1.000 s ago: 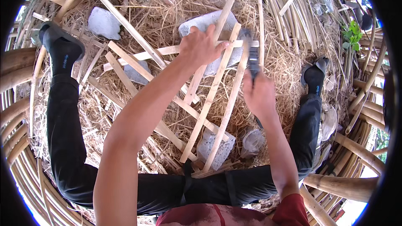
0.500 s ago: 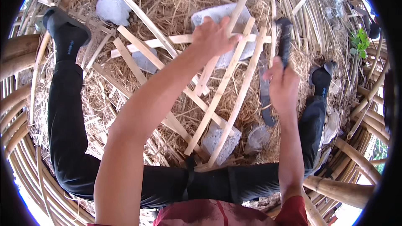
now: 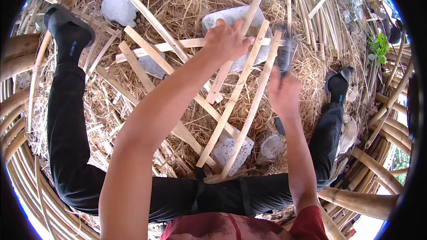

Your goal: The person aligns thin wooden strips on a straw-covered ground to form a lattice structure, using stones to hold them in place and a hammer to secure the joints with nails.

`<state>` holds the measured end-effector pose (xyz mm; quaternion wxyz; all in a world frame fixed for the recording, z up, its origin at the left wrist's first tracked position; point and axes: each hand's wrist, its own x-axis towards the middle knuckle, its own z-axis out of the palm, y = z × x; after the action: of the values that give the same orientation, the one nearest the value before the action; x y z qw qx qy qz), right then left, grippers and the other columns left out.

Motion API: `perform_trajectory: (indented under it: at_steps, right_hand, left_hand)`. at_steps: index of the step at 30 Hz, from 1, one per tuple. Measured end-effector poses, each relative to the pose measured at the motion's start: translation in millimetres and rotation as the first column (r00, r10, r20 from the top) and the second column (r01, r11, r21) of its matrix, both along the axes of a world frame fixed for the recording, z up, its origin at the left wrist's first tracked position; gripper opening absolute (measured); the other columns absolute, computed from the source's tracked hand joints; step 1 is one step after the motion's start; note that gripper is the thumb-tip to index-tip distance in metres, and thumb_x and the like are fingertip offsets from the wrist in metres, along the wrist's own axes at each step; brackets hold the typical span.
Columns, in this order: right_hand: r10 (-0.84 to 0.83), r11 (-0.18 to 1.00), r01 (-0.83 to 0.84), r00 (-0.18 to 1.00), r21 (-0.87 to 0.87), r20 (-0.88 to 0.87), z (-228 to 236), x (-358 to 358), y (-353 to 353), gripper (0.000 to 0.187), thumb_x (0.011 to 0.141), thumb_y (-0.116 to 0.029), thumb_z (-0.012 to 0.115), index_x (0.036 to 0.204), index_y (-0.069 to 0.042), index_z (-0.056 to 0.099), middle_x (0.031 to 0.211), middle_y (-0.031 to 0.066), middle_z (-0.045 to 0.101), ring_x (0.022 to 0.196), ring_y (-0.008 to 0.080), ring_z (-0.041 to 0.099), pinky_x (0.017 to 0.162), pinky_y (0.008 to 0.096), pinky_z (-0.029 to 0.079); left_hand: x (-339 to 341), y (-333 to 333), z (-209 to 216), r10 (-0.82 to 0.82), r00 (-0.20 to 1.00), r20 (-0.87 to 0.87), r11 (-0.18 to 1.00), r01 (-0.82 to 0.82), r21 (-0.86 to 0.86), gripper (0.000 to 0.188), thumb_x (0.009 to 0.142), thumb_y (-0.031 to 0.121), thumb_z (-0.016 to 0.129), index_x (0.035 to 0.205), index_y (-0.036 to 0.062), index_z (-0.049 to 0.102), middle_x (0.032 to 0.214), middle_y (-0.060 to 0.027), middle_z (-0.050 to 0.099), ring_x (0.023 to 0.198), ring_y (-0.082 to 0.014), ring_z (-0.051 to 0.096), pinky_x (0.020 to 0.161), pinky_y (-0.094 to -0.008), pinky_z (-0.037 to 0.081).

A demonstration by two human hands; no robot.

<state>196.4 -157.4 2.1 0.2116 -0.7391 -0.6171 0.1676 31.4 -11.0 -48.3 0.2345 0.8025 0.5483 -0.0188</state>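
My left hand (image 3: 227,41) grips a long pale wooden slat (image 3: 257,3) where it crosses a horizontal slat (image 3: 191,43); the thumb points right, and some fingers are hidden. Below the crossing lies a large grey stone block (image 3: 231,16). In my right hand (image 3: 284,95) is a black hammer (image 3: 285,55), smeared by motion, its head near the top end of the rightmost slat (image 3: 260,93). Another slanting slat (image 3: 235,91) lies between my hands. Together the slats form a loose lattice on the straw, and their near ends lie by a rough stone (image 3: 232,152).
My legs in black trousers (image 3: 66,120) spread around the work. A white stone (image 3: 118,9) lies far left, and a clear plastic cup (image 3: 270,147) at the near right. A dark flat blade-like tool (image 3: 279,126) is mostly behind my right arm. Bamboo poles (image 3: 360,202) line both sides.
My right hand has swung the hammer left, toward the top of the rightmost slat. My left hand stays on its slat, and the lattice has barely shifted.
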Motion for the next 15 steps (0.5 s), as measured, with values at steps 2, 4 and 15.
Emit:
perform_trajectory:
  at_steps: [2, 4, 15]
  right_hand:
    - [0.077, 0.993, -0.064, 0.988, -0.099, 0.132, -10.3, 11.3, 0.6, 0.035, 0.107, -0.026, 0.054, 0.094, 0.006, 0.063, 0.059, 0.0155, 0.064, 0.053, 0.0259, 0.068, 0.053, 0.0452, 0.054]
    - [-0.011, 0.994, 0.011, 1.0, -0.109, -0.001, -4.8, 21.8, -1.8, 0.035, 0.107, -0.025, 0.054, 0.094, 0.006, 0.064, 0.059, 0.0149, 0.064, 0.053, 0.0253, 0.068, 0.053, 0.0448, 0.054]
    - [-0.144, 0.971, 0.122, 0.985, -0.205, -0.094, -5.7, 18.2, -7.1, 0.047, 0.111, -0.037, 0.047, 0.087, -0.002, 0.068, 0.068, 0.0037, 0.068, 0.057, 0.0109, 0.059, 0.054, 0.0303, 0.046]
  left_hand:
    - [-0.5, 1.1, 6.8, 0.006, 1.0, 0.022, 0.998, -0.004, -0.064, 0.069, 0.106, 0.061, 0.039, 0.15, 0.008, 0.04, 0.114, -0.0304, 0.066, 0.116, -0.0453, 0.066, 0.086, -0.0552, 0.063]
    - [-1.0, 6.1, 13.7, 0.006, 0.999, 0.035, 0.998, -0.004, -0.068, 0.069, 0.107, 0.061, 0.038, 0.15, 0.0075, 0.04, 0.116, -0.0323, 0.064, 0.115, -0.0457, 0.066, 0.086, -0.0556, 0.063]
    - [3.0, 13.7, 2.1, -0.06, 0.996, 0.067, 0.998, 0.058, 0.031, 0.072, 0.106, 0.061, 0.037, 0.151, 0.0047, 0.039, 0.111, -0.0281, 0.066, 0.114, -0.043, 0.066, 0.077, -0.0516, 0.066]
